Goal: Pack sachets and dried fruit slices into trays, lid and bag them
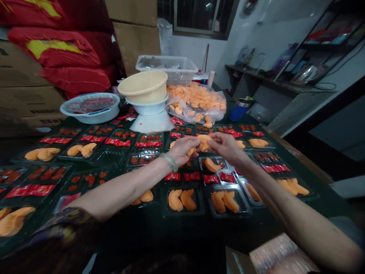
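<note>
My left hand (184, 151), with a pale green bangle at the wrist, is closed on an orange curved piece held low in its fingers. My right hand (226, 147) pinches another orange curved piece (204, 142) from the right, and the left fingertips are close against it. Both hands are above the middle of the rows of clear plastic trays. Below them, one orange crescent (212, 165) lies over a tray's upper compartments. Two nearer trays each hold a pair of orange crescents (188, 200), with red packets (192, 176) and dark reddish pieces in other compartments.
Behind the trays lies an open clear bag of orange pieces (196, 97). Left of it stand a cream basin (144, 86), a light blue tub (91, 114) and a white basket (182, 72). A blue cup (239, 110) is at the right. Red bundles (65, 49) and cartons are stacked back left.
</note>
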The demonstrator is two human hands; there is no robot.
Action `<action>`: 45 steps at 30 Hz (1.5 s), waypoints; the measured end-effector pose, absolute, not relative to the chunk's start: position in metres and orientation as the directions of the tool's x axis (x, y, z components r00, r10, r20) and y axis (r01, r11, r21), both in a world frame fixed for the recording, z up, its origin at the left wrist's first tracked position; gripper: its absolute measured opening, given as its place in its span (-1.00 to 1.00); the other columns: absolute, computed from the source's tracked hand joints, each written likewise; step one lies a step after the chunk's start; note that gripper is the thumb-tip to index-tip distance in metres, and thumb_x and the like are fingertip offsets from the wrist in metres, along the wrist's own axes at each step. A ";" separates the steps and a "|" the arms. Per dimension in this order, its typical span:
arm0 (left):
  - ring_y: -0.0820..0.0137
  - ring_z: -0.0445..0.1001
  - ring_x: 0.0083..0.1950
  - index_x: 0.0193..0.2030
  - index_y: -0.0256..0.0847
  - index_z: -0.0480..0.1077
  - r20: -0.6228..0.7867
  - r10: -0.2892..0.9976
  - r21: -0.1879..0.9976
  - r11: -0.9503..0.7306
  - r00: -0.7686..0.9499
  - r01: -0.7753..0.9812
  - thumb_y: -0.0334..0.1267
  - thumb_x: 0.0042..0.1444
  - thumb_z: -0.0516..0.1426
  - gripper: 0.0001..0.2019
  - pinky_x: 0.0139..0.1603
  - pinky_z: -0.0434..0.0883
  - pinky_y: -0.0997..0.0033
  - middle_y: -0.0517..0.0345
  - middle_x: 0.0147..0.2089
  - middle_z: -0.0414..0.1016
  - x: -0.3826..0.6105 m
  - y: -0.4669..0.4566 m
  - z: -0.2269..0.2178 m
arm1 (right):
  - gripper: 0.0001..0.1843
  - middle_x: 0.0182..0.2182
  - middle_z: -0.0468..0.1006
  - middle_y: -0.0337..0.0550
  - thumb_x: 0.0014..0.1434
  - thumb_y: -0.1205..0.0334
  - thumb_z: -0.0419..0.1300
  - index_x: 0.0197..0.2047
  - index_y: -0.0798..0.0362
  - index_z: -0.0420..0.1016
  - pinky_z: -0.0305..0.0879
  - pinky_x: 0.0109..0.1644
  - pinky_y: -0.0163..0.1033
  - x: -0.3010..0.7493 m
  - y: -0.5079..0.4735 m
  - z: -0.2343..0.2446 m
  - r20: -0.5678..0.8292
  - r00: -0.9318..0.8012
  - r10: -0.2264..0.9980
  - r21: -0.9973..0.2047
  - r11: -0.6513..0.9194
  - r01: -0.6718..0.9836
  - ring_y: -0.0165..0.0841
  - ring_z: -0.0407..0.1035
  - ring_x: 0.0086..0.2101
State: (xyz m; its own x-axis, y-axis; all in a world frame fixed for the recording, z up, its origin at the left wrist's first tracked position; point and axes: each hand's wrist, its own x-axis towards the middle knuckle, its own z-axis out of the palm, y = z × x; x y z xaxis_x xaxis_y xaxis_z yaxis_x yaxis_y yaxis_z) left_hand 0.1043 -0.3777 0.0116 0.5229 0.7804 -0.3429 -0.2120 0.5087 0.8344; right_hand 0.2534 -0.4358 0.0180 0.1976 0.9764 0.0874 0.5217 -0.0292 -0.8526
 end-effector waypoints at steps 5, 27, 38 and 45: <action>0.45 0.44 -0.48 -0.40 -0.37 0.32 -0.430 0.778 0.754 0.588 0.458 -0.291 -0.59 -0.01 0.03 -0.88 -0.48 0.42 0.50 0.11 -0.52 0.36 0.093 -0.367 0.007 | -0.68 -0.26 0.47 0.02 0.09 0.42 0.03 -0.06 0.13 0.34 0.21 -0.26 -0.24 0.302 -0.411 0.020 0.118 0.011 0.993 0.006 -0.012 1.000 -0.23 0.35 -0.26; 0.40 0.40 -0.54 -0.47 -0.30 0.29 -0.260 0.940 0.964 0.267 0.220 -0.006 -0.63 -0.15 0.03 -0.83 -0.42 0.39 0.36 0.15 -0.60 0.37 0.081 -0.333 -0.002 | -0.82 -0.41 0.49 -0.12 0.18 0.21 -0.03 -0.33 0.06 0.35 0.04 -0.40 -0.33 0.262 -0.474 -0.024 -0.023 -0.009 1.000 -0.262 0.003 0.965 -0.36 0.33 -0.41; 0.41 0.38 -0.38 -0.67 -0.22 0.24 -0.037 0.990 0.954 -0.007 0.139 0.299 -0.65 -0.30 0.15 -0.74 -0.39 0.28 0.55 0.24 -0.60 0.23 0.115 -0.319 -0.049 | -0.66 -0.49 0.45 -0.17 -0.03 -0.06 0.16 -0.39 0.07 0.33 0.19 -0.46 -0.33 0.273 -0.485 0.000 -0.190 0.098 0.977 -0.955 -0.207 0.210 -0.41 0.30 -0.50; 0.14 0.39 -0.01 -0.78 -0.19 0.14 -0.001 0.966 0.902 -0.111 0.258 0.418 -0.61 -0.26 0.20 -0.64 -0.13 0.36 0.41 0.02 -0.52 0.34 0.115 -0.334 -0.035 | -0.63 -0.55 0.40 -0.17 -0.12 -0.11 0.27 -0.41 0.01 0.39 0.23 -0.49 -0.25 0.285 -0.471 -0.017 -0.259 0.078 0.963 -0.946 -0.269 0.179 -0.38 0.26 -0.56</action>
State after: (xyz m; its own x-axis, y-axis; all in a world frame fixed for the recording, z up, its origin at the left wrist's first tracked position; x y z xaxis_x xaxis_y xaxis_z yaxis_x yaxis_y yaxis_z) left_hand 0.1150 -0.3343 -0.0353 0.2580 0.9661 -0.0011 0.4177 -0.1105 0.9018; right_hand 0.2845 -0.4706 -0.0172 0.0780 0.9628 -0.2588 0.1786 -0.2689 -0.9465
